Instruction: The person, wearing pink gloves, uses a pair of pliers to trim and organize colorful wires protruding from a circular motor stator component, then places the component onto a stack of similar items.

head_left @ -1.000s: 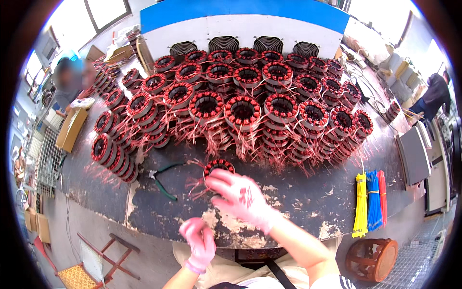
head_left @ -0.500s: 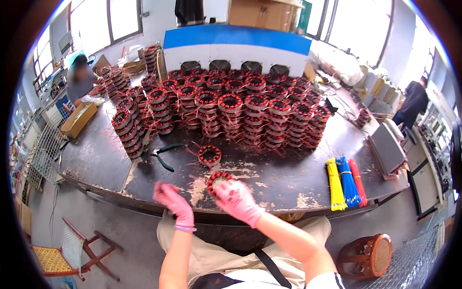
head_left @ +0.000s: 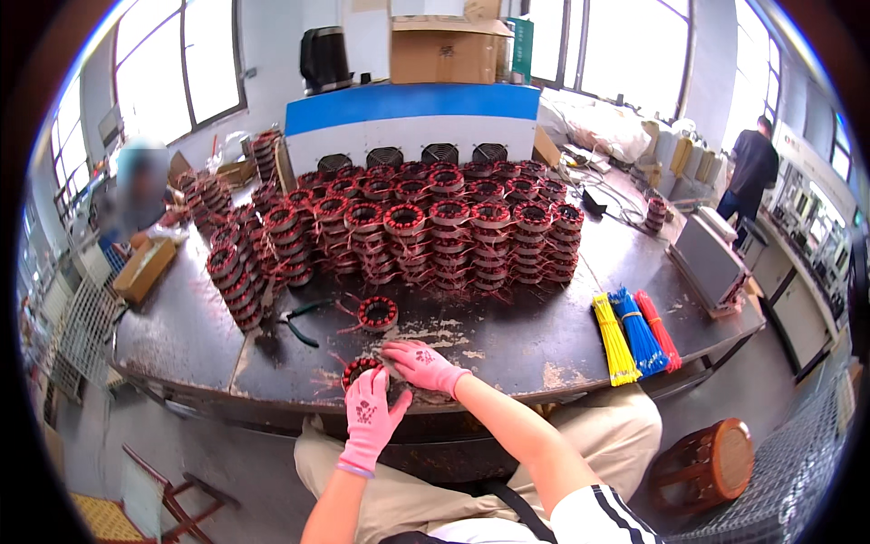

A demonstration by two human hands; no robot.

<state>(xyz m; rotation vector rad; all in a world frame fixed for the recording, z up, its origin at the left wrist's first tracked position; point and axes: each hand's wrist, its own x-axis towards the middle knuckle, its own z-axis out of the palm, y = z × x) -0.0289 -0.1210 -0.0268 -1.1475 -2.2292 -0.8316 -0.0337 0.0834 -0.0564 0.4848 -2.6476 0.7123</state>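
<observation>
A motor stator (head_left: pixel 359 368), a ring of dark red copper coils with loose red leads, sits near the front edge of the table. My left hand (head_left: pixel 370 419), in a pink glove, has its fingers over the near side of this ring, with the thumb out to the right. My right hand (head_left: pixel 424 366), also pink-gloved, reaches leftward with its fingers stretched out beside the ring's right side; no object shows in it. Just beyond lies a second stator (head_left: pixel 377 314), its leads trailing left. Green-handled pliers (head_left: pixel 301 324) lie to the left of it.
Stacked stators (head_left: pixel 408 227) fill the table's middle and back. Bundles of yellow (head_left: pixel 615 340), blue (head_left: pixel 639 334) and red (head_left: pixel 659 331) ties or sleeves lie right. A cardboard box (head_left: pixel 145 269) stands left. One person is at the far left, another at the far right.
My left hand has come forward onto the near stator, which now sits further left. My right hand has left its top and lies beside it. The view has shifted.
</observation>
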